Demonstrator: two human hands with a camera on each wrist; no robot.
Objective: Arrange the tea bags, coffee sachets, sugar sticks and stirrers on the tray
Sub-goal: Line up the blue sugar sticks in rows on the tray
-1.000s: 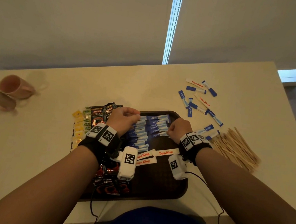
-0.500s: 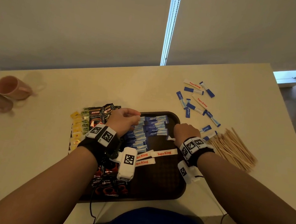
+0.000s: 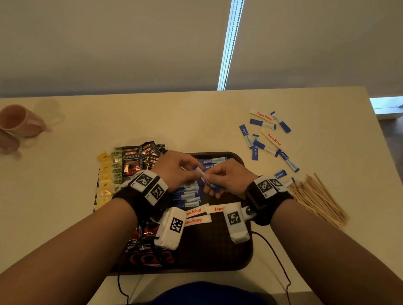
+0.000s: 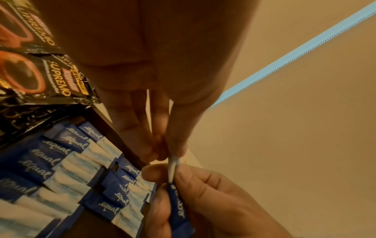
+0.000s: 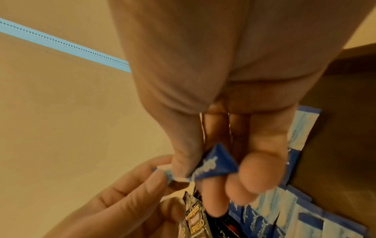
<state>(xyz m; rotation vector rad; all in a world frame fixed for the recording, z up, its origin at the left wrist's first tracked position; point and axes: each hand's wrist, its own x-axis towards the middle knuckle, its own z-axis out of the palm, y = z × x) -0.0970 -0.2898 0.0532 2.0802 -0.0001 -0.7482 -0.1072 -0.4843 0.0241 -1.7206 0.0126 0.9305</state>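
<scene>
Two hands pinching one blue sugar stick above the tray

Both grips are closing on the same slim paper sugar stick (image 3: 203, 176): the left hand (image 3: 176, 169) is pinching its pale, crinkled end between thumb and fingertips, and the right hand (image 3: 230, 179) is clamping its glossy dark-blue end, thumb over curled fingers. The stick is hanging between them, lifted off the tray (image 3: 239, 257), a dark brown rounded rectangle with a finely textured floor.

Directly beneath the grip, flat blue-and-white sugar sticks (image 3: 188, 196) are lying in overlapping rows. Toward the person from the grip, three long white paper sachets (image 3: 196, 217) with red lettering are lying flat. Left of the grip, shiny black foil coffee sachets (image 3: 130, 162) are fanning over the tray's edge, with small yellow and green tea bags (image 3: 106, 175) just beyond them. Right of the grip, thin wooden stirrers (image 3: 319, 200) are piled on the pale table (image 3: 55, 199), and loose sugar sticks (image 3: 268, 136) are scattered farther off. Two pinkish cups (image 3: 8, 129) are lying well off to the left.

A second ago the hands were apart, knuckles down on the rows; now they are meeting over the middle, and the right hand is holding a stick it was not lifting then.
</scene>
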